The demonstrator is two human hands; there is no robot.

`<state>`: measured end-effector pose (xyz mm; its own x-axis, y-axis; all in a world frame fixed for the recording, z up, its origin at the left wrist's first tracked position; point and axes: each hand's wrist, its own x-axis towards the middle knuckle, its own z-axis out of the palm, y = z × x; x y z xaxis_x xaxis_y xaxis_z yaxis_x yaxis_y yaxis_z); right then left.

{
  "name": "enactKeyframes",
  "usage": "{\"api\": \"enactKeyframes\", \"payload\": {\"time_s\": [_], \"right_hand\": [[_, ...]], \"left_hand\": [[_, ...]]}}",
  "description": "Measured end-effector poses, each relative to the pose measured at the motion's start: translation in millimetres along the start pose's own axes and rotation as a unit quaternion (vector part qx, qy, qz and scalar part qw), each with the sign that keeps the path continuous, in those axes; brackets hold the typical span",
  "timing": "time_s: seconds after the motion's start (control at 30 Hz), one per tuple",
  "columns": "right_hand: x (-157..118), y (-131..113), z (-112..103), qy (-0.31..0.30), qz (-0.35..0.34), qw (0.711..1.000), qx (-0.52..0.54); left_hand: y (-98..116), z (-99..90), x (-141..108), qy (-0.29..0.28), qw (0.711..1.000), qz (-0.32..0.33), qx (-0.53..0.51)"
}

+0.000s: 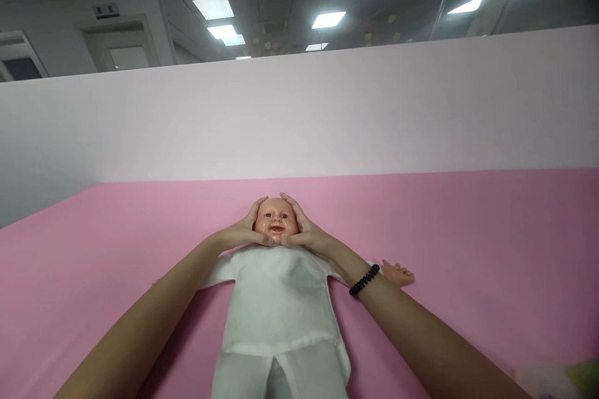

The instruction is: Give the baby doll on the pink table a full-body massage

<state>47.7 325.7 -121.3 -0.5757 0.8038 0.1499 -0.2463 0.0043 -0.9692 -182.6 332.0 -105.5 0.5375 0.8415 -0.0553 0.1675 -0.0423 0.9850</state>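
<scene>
Baby doll (276, 299) lies face-up at twelve o'clock on a pink sheet (444, 224). Its head (276, 218) sits evenly cradled: left hand (243, 230) and right hand (306, 234) curve around cheeks and crown, fingers spread, framing it with a gentle, balanced hold.

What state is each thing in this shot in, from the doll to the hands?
Plastic baby doll: lying on its back, head cupped between the hands.
Left bare hand: curved around one side of the doll's head, touching it.
Right bare hand: curved around the other side, touching it.
White cloth baby suit: worn by the doll, lying smooth.
Black coiled wristband: worn on the right wrist.
Flat pink sheet: spread beneath the doll.
</scene>
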Motion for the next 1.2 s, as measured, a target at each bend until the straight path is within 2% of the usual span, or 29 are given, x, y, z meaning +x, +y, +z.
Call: {"api": "enactKeyframes", "payload": {"time_s": [0.33,0.53,0.8,0.97,1.2], "right_hand": [[-1.7,-2.1,3.2,0.015,-0.011,1.0,-0.022],[1.2,2.5,-0.8,0.005,-0.001,1.0,0.007],[-0.1,-1.2,2.3,0.018,-0.003,1.0,-0.01],[1.3,2.0,-0.2,0.008,-0.002,1.0,0.015],[1.1,0.2,0.8,0.009,-0.006,1.0,-0.01]], "left_hand": [[0.8,1.0,-0.3,-0.004,1.0,0.003,0.001],[-4.7,-5.9,1.8,0.001,1.0,0.011,0.012],[-5.7,-3.0,2.5,-0.003,1.0,0.016,0.009],[-5.9,-6.1,1.7,-0.002,1.0,0.008,0.027],[-1.3,1.3,0.5,0.01,1.0,0.014,0.018]]}}
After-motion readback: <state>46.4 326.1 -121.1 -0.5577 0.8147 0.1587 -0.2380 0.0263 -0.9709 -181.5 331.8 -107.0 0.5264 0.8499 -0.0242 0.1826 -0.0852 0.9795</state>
